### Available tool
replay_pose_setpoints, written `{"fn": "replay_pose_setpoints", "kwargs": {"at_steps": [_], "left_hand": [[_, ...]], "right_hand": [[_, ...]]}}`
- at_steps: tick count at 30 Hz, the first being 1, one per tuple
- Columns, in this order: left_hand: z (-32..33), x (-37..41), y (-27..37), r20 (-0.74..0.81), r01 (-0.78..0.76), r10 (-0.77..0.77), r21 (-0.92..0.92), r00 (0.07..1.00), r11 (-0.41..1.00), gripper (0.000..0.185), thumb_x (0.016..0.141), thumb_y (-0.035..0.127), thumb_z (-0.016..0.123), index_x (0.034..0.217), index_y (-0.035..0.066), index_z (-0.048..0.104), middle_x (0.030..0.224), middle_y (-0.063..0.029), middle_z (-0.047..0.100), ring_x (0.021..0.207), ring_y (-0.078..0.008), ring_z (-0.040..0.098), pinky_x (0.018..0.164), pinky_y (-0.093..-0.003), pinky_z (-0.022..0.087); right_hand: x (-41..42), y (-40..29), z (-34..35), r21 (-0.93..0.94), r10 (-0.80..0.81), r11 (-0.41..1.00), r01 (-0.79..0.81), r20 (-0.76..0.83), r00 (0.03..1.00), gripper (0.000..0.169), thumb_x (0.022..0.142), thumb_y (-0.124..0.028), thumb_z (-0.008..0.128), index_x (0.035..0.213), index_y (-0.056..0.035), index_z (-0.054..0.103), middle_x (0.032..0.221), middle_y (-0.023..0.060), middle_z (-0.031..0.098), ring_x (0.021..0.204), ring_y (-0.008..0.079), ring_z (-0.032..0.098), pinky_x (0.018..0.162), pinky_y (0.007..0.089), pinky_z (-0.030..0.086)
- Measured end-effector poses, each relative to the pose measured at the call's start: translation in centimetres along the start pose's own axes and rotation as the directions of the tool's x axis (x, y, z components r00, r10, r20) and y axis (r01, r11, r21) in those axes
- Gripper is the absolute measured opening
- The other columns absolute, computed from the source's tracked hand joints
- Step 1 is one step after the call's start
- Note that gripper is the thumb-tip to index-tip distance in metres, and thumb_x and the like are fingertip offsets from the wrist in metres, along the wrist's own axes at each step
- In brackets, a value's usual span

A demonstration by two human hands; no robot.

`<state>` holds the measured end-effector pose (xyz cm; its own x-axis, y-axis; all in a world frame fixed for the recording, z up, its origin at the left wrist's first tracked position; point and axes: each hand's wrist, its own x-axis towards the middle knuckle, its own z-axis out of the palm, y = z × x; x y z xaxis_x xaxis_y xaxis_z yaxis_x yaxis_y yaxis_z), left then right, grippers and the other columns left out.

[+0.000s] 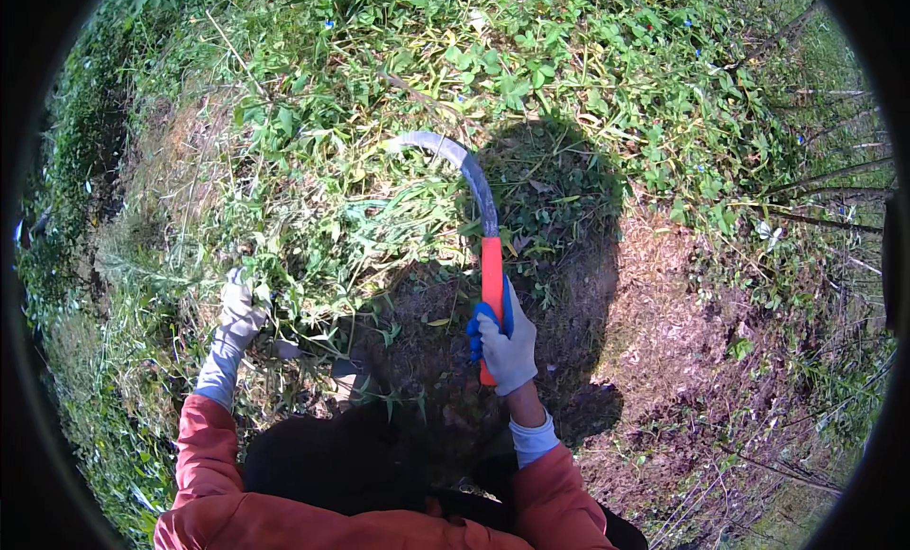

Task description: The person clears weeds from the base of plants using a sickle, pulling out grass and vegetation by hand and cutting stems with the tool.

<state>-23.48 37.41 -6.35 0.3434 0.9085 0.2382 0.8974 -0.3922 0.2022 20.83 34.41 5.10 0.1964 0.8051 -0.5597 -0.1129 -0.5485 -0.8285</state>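
Note:
My right hand (508, 347), in a white glove with blue-coated fingers, is closed around the orange handle (492, 273) of a sickle. Its curved grey blade (478, 177) reaches away from me and hooks to the left, with the tip over pale cut or flattened stems. Off to the left, my left hand (240, 312) wears a white glove and rests among leafy weeds (284, 294). Leaves touch it on its right side. The fingertips are partly lost in bright glare and foliage, so whether they hold any stems is unclear.
Dense green ground plants (526, 60) spread across the far side. Dry, brownish ground (661, 301) lies to the right, with thin bare branches (825, 180) beyond it. A long dry stalk (231, 49) leans at the upper left. My shadow (561, 195) falls ahead.

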Motion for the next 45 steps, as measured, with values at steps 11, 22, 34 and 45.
{"fn": "replay_pose_setpoints", "kwargs": {"at_steps": [11,22,34,45], "left_hand": [[-18.1,8.6,8.6,0.404,0.138,-0.271,0.329,0.874,0.934,0.061,0.062,0.011,0.073,0.117,0.002,0.049,0.113,-0.0201,0.054,0.106,-0.0376,0.051,0.091,-0.0419,0.042],[-4.8,31.8,31.5,0.314,-0.326,0.402,-0.269,0.860,0.906,0.059,0.080,0.040,0.062,0.123,0.001,0.048,0.114,-0.0231,0.052,0.102,-0.0360,0.053,0.086,-0.0395,0.044],[9.5,34.0,34.0,0.197,-0.178,0.166,0.048,0.966,0.983,0.012,0.076,0.013,0.052,0.080,0.007,0.062,0.079,-0.0160,0.063,0.078,-0.0328,0.062,0.070,-0.0395,0.050],[7.2,25.6,34.1,0.349,-0.255,0.226,0.038,0.909,0.966,0.014,0.079,0.017,0.054,0.087,0.005,0.057,0.069,-0.0138,0.058,0.061,-0.0311,0.059,0.056,-0.0403,0.047]], "right_hand": [[-2.3,-6.9,-18.1,-0.273,-0.146,0.954,0.127,-0.052,0.988,0.051,0.086,-0.010,0.054,0.135,-0.0121,0.039,0.065,-0.0011,0.053,0.049,0.0073,0.049,0.042,0.0221,0.042],[0.9,1.9,-15.1,0.161,-0.074,0.981,0.105,-0.189,0.979,0.059,0.086,-0.006,0.055,0.140,-0.0136,0.032,0.070,-0.0007,0.054,0.052,0.0061,0.050,0.043,0.0221,0.043],[9.1,-0.3,-17.3,-0.439,-0.265,0.878,0.188,-0.121,0.957,0.060,0.084,-0.009,0.057,0.138,-0.0079,0.031,0.080,0.0180,0.061,0.069,0.0241,0.062,0.060,0.0329,0.048],[-8.5,12.5,-17.4,0.206,0.167,0.969,-0.137,-0.136,0.977,0.067,0.080,0.004,0.047,0.142,-0.0114,0.027,0.076,0.0000,0.054,0.057,0.0059,0.050,0.050,0.0216,0.045]]}}
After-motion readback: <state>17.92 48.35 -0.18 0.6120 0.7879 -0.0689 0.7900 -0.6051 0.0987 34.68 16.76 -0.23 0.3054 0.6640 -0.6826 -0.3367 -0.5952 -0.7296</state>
